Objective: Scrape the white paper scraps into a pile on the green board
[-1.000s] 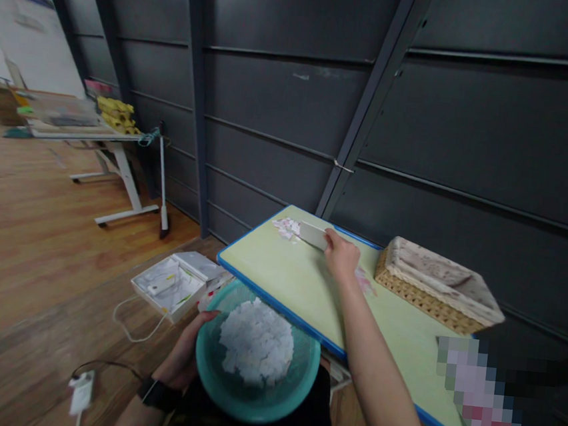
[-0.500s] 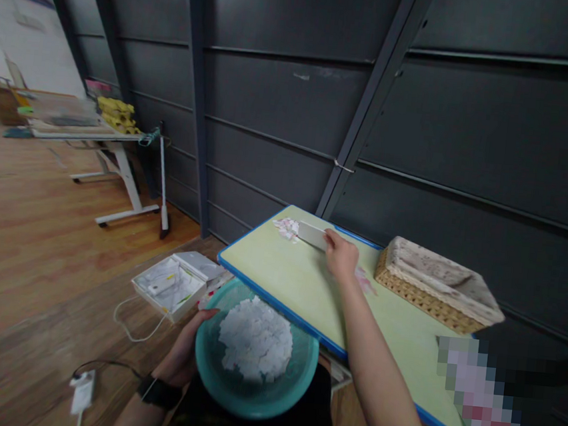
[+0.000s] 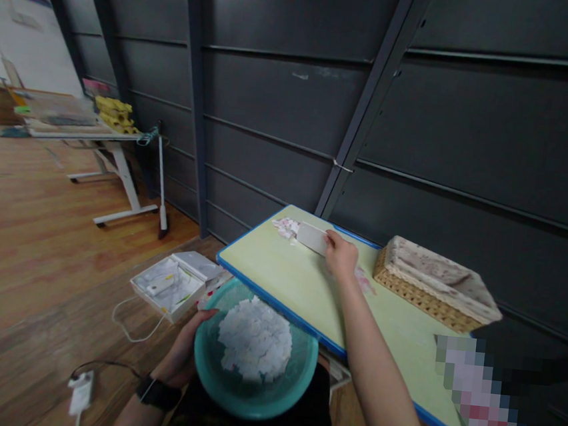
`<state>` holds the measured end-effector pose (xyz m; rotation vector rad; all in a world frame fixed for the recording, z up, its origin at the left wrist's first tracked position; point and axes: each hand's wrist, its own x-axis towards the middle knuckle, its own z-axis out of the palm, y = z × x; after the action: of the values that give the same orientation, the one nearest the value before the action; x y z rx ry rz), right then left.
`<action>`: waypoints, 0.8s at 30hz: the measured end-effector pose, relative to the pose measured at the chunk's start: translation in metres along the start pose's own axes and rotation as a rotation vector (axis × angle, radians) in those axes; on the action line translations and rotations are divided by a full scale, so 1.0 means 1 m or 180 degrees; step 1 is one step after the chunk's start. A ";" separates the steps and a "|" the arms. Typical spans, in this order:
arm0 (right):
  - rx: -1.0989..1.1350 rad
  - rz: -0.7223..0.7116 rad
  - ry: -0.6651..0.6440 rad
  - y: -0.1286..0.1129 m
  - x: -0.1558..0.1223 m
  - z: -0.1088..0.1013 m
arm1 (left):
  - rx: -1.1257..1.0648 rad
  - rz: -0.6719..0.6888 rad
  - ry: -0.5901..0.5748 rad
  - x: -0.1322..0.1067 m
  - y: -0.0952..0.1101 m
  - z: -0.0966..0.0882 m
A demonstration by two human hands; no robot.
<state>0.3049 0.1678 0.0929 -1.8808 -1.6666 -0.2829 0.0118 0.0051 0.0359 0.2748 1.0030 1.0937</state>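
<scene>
My left hand (image 3: 188,344) grips the rim of a teal plastic basket (image 3: 255,404), its thumb over the edge and its other fingers hidden underneath. A heap of white paper scraps (image 3: 255,339) fills the middle of the basket, which rests at my lap against the table's near edge. Over the yellow-green table (image 3: 279,266) with a blue edge, my right hand (image 3: 341,253) is closed on a flat white card (image 3: 312,238). The card's far end touches a small pile of paper bits (image 3: 286,227) near the table's far left corner.
A wicker basket (image 3: 432,291) with a cloth lining stands on the table's right part, near a pixelated patch. On the floor to the left lie an open white box (image 3: 169,289) and a power strip (image 3: 80,392). A dark panel wall (image 3: 274,105) rises behind the table.
Almost nothing differs. The view has shifted very slightly; both hands keep their hold, and the card stays against the small pile.
</scene>
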 end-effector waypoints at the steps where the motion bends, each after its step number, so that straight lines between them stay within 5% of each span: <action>1: 0.0013 0.0013 0.0006 0.000 0.000 0.000 | -0.0020 -0.0033 -0.0015 0.000 0.000 -0.001; 15: 0.0379 -0.0062 -0.0007 0.004 0.002 0.005 | -0.0026 0.0077 -0.0066 -0.001 0.001 0.000; 24: 0.1609 -0.0160 -0.0488 0.010 0.009 0.011 | -0.0066 0.0034 -0.0040 -0.002 0.002 0.001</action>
<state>0.3137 0.1811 0.0861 -1.5088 -1.6895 0.2515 0.0118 0.0049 0.0386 0.2702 0.9795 1.1102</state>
